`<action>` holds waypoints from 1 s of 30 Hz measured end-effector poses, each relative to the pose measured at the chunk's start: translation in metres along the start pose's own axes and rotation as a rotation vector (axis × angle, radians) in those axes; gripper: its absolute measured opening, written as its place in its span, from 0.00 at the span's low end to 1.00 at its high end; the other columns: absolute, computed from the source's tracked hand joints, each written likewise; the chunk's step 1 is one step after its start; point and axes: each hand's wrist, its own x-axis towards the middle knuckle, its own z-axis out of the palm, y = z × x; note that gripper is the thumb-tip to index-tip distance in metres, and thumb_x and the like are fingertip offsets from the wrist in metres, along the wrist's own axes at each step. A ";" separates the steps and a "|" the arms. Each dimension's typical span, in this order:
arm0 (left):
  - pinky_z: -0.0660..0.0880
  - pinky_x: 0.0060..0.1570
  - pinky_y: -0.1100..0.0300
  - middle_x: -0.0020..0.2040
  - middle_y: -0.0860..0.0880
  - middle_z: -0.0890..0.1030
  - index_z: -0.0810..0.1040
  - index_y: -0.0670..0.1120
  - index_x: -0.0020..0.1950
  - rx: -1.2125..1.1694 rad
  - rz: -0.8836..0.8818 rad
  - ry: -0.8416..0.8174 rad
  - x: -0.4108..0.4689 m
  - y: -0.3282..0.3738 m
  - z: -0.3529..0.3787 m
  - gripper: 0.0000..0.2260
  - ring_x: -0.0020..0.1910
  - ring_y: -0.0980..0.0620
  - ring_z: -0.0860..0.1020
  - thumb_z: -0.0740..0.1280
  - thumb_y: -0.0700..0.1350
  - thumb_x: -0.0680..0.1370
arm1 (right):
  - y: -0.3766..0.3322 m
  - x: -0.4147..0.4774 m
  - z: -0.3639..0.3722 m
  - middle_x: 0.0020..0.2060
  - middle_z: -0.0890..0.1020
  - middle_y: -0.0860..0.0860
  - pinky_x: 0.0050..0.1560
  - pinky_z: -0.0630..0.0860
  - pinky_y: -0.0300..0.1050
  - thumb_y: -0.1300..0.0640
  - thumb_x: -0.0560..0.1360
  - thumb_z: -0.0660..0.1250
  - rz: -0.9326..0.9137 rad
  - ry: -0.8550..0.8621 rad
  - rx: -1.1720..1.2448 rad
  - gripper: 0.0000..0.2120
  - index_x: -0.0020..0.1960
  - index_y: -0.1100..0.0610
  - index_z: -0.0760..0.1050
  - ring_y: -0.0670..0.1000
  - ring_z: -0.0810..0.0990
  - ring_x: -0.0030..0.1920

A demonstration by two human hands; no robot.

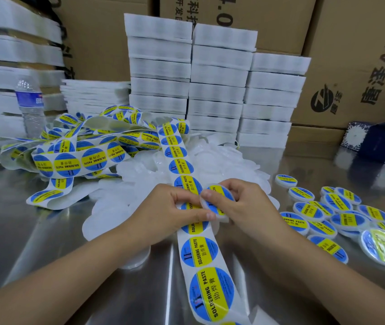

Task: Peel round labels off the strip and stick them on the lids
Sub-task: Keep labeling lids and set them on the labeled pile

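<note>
At the left, loose coils [76, 158] of label strip [200, 252] heaped on the steel table [34, 231]; likely to snag or tear if tugged hard. Left hand [175, 207] curled round the strip, thumb pinning it flat. Just beside, a translucent lid [202, 203] gripped in the curled fingers of the right hand [250, 207], thumb on its round label [219, 195]. Risk of a crooked or creased label if pressed off-centre. Further right, labelled lids [327, 214], near enough for a forearm to scatter.

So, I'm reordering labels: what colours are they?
The labels are blue with a yellow band; the head view shows it.
</note>
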 end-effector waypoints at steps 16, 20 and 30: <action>0.76 0.39 0.68 0.37 0.50 0.85 0.86 0.50 0.37 0.026 0.028 -0.001 0.003 -0.003 -0.002 0.10 0.35 0.59 0.80 0.74 0.53 0.62 | -0.006 0.000 -0.006 0.22 0.76 0.47 0.23 0.67 0.33 0.45 0.76 0.62 -0.014 0.076 0.034 0.18 0.36 0.57 0.78 0.42 0.72 0.21; 0.75 0.40 0.70 0.35 0.56 0.85 0.85 0.56 0.35 0.004 0.012 0.091 0.006 -0.002 -0.004 0.05 0.36 0.62 0.81 0.73 0.55 0.63 | -0.009 0.000 -0.009 0.24 0.77 0.45 0.25 0.69 0.33 0.49 0.77 0.62 -0.044 0.082 0.115 0.12 0.39 0.52 0.78 0.43 0.73 0.22; 0.74 0.39 0.73 0.42 0.56 0.86 0.86 0.51 0.38 -0.055 -0.104 0.168 0.010 -0.002 -0.009 0.10 0.42 0.61 0.82 0.68 0.41 0.76 | 0.013 0.022 -0.079 0.38 0.80 0.55 0.37 0.65 0.45 0.43 0.78 0.58 0.155 0.270 -0.947 0.18 0.36 0.52 0.72 0.59 0.75 0.41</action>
